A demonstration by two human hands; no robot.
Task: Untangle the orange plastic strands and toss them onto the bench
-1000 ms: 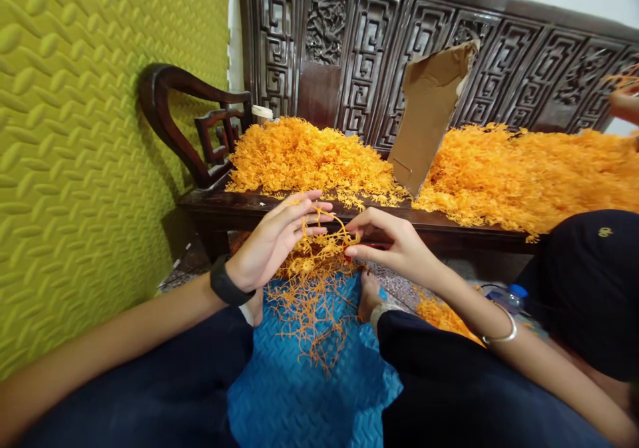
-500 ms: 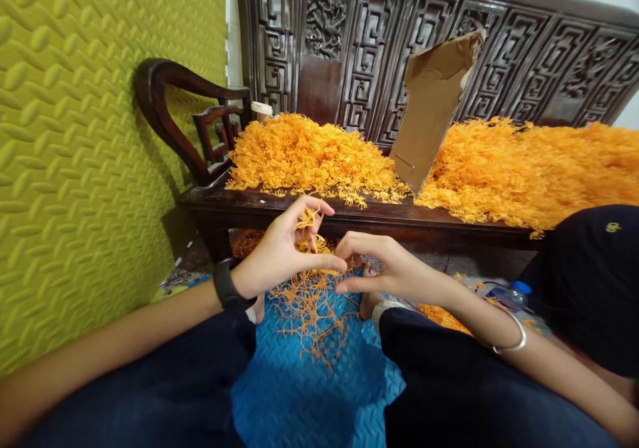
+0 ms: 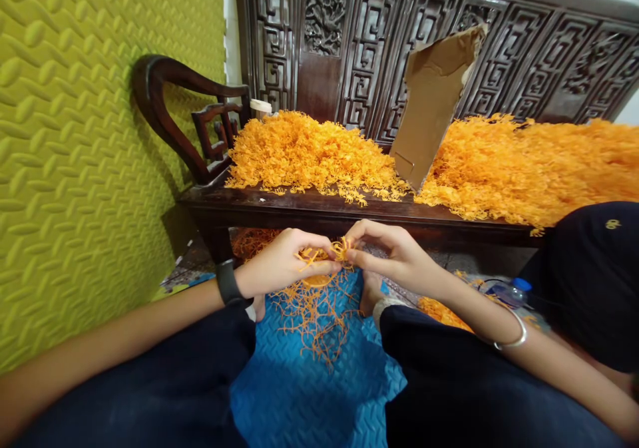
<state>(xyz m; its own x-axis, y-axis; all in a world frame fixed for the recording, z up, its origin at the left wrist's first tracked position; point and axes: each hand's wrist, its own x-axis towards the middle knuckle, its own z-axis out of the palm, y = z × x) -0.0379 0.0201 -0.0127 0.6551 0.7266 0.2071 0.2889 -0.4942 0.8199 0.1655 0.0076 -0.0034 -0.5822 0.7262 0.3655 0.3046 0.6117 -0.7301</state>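
Just in front of the bench's edge, my left hand (image 3: 294, 260) is closed, with thumb and fingers pinching a thin, branching orange plastic piece (image 3: 341, 248). From the other side my right hand (image 3: 397, 256) pinches the same piece, so the fingertips of both hands nearly meet. More orange strands stick out from between the left fingers. Below the hands, a tangle of thin orange plastic strands (image 3: 319, 321) lies on a blue textured mat (image 3: 309, 401) between my feet.
On the dark wooden bench (image 3: 309, 212) are a left pile (image 3: 309, 152) and a right pile (image 3: 539, 168) of small orange pieces, split by an upright cardboard sheet (image 3: 429, 102). A person in a dark cap (image 3: 594, 281) is at the right, near a blue-capped bottle (image 3: 516, 293).
My left hand has turned down and its fingers have closed together. My right hand has closed from a loose curl into a pinch on the orange plastic piece between both hands.
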